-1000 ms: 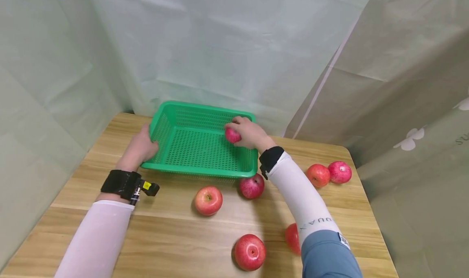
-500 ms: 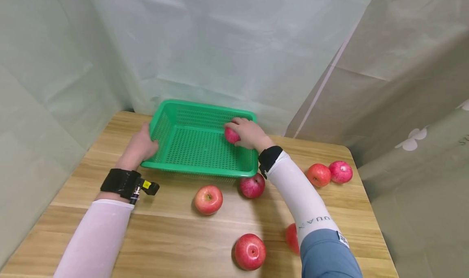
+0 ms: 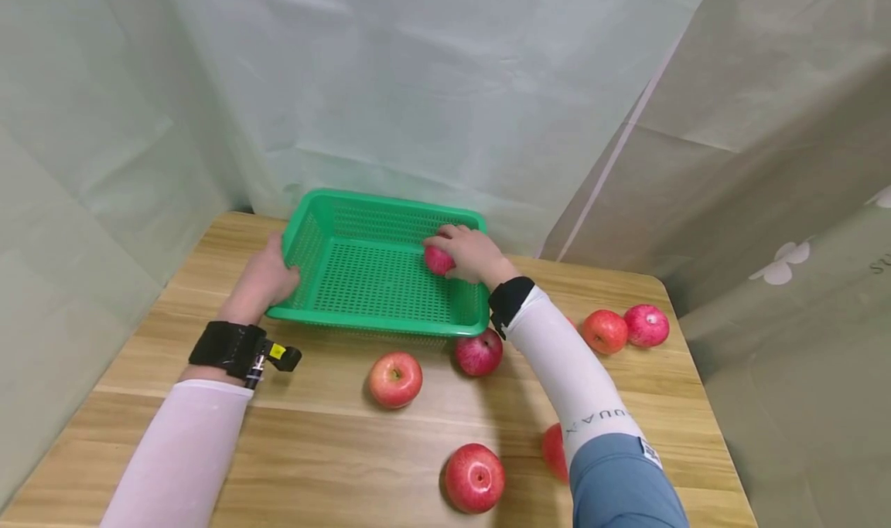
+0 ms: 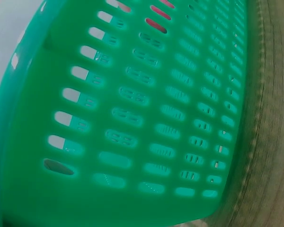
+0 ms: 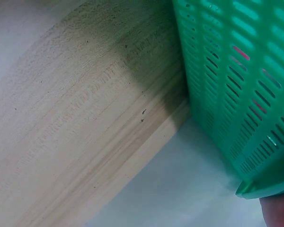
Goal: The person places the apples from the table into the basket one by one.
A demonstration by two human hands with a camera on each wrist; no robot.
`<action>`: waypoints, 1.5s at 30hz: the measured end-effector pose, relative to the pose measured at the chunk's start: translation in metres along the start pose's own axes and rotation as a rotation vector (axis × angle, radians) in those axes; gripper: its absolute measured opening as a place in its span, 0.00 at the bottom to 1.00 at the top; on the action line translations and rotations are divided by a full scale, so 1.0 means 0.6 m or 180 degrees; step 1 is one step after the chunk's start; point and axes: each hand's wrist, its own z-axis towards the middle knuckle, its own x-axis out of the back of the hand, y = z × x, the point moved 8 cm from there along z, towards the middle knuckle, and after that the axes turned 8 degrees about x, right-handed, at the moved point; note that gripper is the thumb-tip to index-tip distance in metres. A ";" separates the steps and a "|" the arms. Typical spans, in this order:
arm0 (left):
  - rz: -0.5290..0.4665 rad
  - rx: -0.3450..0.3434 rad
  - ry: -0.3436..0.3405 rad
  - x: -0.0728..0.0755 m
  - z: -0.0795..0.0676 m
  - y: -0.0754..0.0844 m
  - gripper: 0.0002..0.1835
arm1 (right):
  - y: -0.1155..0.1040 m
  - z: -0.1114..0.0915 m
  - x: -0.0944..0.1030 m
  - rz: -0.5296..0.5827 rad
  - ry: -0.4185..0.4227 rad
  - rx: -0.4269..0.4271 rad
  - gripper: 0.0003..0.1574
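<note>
A green slotted plastic basket [image 3: 379,328] stands at the back of the table. My left hand [image 3: 267,279] grips its left rim, thumb over the inner side. At the basket's right end, my right hand [image 3: 473,254] reaches over the rim and holds a red apple [image 3: 438,260] inside, fingers curled over the top. In the left wrist view the basket wall [image 4: 146,104] fills most of the picture, with red showing through a few slots. The right wrist view has the basket's outer side [image 5: 227,90] and a bit of my hand [image 5: 277,211] at the rim.
On the wooden table [image 3: 313,443], a dark red apple [image 3: 479,352] sits at the basket's front right corner. Nearer are a yellowish-red apple [image 3: 395,379] and a red apple [image 3: 475,478]. My right sleeve partly hides another apple [image 3: 554,451]. Two apples [image 3: 604,332] lie together on the right.
My right hand and forearm have shifted very slightly left with the apple. The edge of another apple now shows beside my right sleeve. My left hand keeps its hold on the rim.
</note>
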 end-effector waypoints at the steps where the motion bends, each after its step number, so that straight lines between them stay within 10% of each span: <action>1: -0.0005 0.0003 -0.0006 0.000 0.000 0.000 0.38 | -0.001 0.000 -0.001 -0.0005 -0.0008 0.0002 0.48; 32: 0.0016 -0.0016 -0.0003 -0.006 0.006 0.000 0.37 | -0.001 0.000 -0.008 -0.0177 -0.0067 -0.0013 0.53; 45: 0.0098 -0.0047 0.0036 0.000 0.006 -0.005 0.36 | 0.006 -0.009 0.005 0.0542 0.0306 0.0026 0.46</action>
